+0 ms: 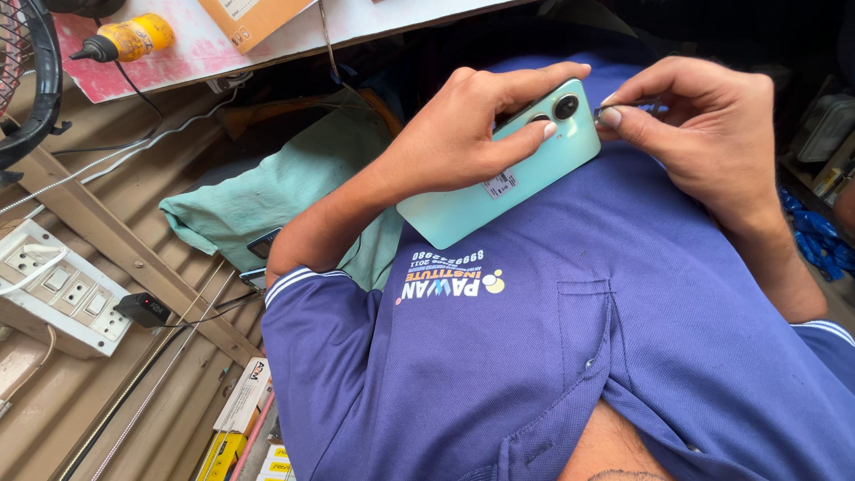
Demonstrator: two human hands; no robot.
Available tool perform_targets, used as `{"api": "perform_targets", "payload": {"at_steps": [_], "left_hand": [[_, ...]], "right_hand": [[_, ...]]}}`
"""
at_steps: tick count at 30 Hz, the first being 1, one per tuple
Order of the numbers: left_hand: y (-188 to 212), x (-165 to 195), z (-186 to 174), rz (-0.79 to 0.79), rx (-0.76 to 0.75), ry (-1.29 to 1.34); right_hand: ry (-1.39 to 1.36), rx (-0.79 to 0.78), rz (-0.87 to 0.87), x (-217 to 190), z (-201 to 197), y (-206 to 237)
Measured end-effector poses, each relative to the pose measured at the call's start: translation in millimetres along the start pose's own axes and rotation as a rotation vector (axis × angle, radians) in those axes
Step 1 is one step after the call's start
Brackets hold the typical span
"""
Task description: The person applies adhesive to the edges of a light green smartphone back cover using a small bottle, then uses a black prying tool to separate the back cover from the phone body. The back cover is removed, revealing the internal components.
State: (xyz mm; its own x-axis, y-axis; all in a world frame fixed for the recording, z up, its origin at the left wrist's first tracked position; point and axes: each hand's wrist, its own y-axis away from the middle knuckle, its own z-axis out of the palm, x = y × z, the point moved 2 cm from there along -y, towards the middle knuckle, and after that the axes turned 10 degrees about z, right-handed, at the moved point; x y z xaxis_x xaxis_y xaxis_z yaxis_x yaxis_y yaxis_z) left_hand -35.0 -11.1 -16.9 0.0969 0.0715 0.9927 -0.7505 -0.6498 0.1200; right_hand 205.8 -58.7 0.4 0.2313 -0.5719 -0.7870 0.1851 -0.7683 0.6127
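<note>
Mint-green glossy smartphone (508,174), back up, resting against blue polo shirt (623,312). Left hand (463,134) closed around its camera end; right hand (704,125) pinching small thin metal tool (623,109) at phone's top edge. Green cloth (294,191) beside.

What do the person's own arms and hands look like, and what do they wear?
Both arms are bare from above the elbow down. The left hand and the right hand wear no gloves, and no rings or watch are visible. The short sleeves belong to a blue-violet polo shirt; each sleeve ends in a cuff with thin white stripes.
</note>
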Motion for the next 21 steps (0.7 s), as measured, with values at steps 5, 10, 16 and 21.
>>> {"api": "perform_targets", "payload": {"at_steps": [5,10,16,21], "left_hand": [[4,1,-4,0.012,0.035,-0.022],[6,0,-5,0.03,0.037,-0.055],[8,-2,-4,0.005,0.055,0.017],[9,-1,-5,-0.022,0.06,0.025]], "right_hand": [[0.019,0.002,0.006,6,2,4],[-0.085,0.025,0.0,-5,0,2],[-0.16,0.088,-0.019,-13,1,-2],[-0.208,0.053,-0.12,-10,3,-3]]}}
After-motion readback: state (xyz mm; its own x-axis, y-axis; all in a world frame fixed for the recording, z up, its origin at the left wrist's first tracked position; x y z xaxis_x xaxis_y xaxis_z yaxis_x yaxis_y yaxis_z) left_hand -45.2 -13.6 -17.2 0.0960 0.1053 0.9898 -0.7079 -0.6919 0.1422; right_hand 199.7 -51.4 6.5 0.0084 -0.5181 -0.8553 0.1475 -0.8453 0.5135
